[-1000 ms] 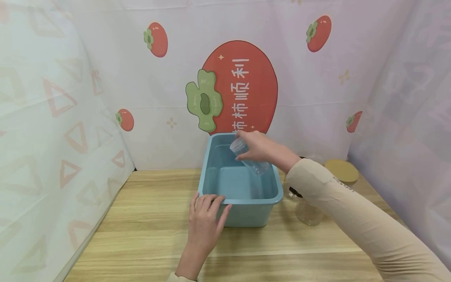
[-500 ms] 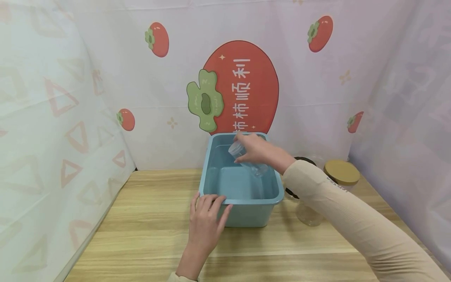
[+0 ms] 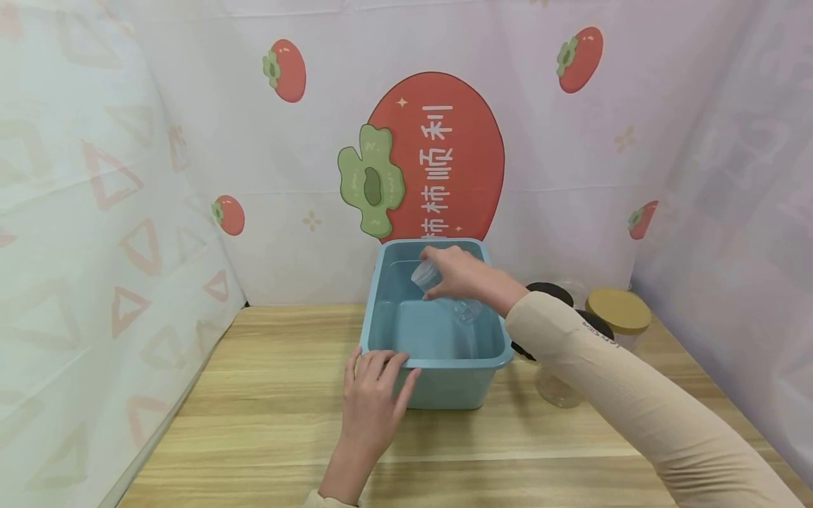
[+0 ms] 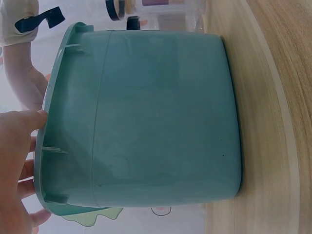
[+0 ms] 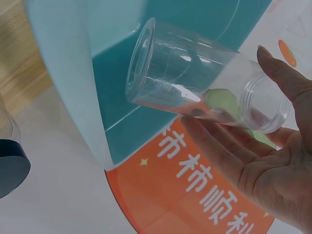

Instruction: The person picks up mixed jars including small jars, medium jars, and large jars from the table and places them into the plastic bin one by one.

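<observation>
1. White fabric printed with red persimmons (image 3: 435,159) is hanging behind a wooden table (image 3: 267,423), with patterned cloth walls closing in both sides.
2. A blue plastic bin (image 3: 444,384) is standing on the table near the back cloth, its open top facing up.
3. The person's left hand (image 3: 371,402) is resting on the bin's near rim at its left corner, fingers stretched fairly straight over the edge, and the forearm is coming up from the bottom of the view.
4. From the left wrist view, the fingertips (image 4: 29,119) are touching the rim of the bin's outer wall.
5. The right hand (image 3: 464,275) is reaching in from the right over the far part of the bin, with a beige sleeve (image 3: 635,402) covering the arm.
6. This hand is gripping a clear plastic jar (image 3: 438,286), fingers and thumb curled round it near its open mouth.
7. The jar is tilting on its side, held just above the bin's inside, near the back wall.
8. To the right of the bin, partly hidden behind the sleeve, clear jars are standing with black lids (image 3: 549,289) and a tan lid (image 3: 619,310).
</observation>
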The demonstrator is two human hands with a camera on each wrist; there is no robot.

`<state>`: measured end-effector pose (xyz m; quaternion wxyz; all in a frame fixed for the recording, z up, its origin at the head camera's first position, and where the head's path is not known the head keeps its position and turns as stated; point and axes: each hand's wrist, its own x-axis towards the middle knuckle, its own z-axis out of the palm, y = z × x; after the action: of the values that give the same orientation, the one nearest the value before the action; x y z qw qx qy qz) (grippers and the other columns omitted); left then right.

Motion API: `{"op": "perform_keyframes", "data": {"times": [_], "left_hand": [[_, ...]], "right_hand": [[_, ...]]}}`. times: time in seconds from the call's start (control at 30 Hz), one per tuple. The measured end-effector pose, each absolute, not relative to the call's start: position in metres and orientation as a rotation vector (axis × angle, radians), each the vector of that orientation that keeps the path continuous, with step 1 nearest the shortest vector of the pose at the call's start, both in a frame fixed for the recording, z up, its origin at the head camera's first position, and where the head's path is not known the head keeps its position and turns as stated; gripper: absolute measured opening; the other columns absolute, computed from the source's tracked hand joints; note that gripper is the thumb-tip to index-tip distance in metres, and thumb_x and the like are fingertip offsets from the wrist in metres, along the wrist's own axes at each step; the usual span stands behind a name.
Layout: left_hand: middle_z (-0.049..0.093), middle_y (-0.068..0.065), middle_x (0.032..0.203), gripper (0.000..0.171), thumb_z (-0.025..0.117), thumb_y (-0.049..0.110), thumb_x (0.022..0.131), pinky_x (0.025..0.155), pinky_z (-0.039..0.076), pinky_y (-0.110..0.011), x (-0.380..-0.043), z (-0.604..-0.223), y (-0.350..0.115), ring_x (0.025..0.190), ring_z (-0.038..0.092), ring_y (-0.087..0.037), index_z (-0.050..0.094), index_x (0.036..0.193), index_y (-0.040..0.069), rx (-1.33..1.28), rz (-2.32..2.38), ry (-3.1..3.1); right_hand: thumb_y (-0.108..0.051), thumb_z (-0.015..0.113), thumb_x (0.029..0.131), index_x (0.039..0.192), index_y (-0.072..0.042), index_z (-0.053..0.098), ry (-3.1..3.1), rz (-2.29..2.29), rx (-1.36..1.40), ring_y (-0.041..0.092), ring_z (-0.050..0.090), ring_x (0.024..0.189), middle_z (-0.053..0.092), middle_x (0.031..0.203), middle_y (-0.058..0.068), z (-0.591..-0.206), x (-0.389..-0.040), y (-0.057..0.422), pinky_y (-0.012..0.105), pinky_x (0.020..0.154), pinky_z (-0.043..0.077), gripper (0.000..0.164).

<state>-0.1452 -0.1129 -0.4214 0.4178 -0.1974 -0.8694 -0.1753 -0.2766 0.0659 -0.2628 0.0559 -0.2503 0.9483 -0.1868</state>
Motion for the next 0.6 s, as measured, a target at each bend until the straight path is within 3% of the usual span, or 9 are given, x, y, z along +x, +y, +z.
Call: {"op": "perform_keyframes", "data": {"times": [0.37,0.6], "left_hand": [[0.071,-0.007,0.102,0.03,0.09,0.022,0.083,0.102,0.05,-0.064,-0.1461,-0.4221,-0.1119,0.1,0.065,-0.026,0.077,0.106,0.008,-0.494,-0.43,-2.168],[0.071,-0.007,0.102,0.029,0.088,0.023,0.085,0.104,0.049,-0.064,-0.1467,-0.4226,-0.1126,0.1,0.065,-0.027,0.077,0.107,0.008,-0.499,-0.43,-2.164]], "right_hand": [[-0.017,0.087,0.089,0.151,0.0,0.049,2.87,-0.548,-0.784,0.034,0.065,0.12,0.063,0.137,0.021,-0.2679,-0.2797,0.0629,0.047,0.099,0.059,0.075],[-0.024,0.088,0.089,0.152,-0.001,0.048,2.858,-0.507,-0.78,0.036,0.062,0.129,0.059,0.147,0.021,-0.2676,-0.2791,0.0632,0.05,0.106,0.055,0.078]]}}
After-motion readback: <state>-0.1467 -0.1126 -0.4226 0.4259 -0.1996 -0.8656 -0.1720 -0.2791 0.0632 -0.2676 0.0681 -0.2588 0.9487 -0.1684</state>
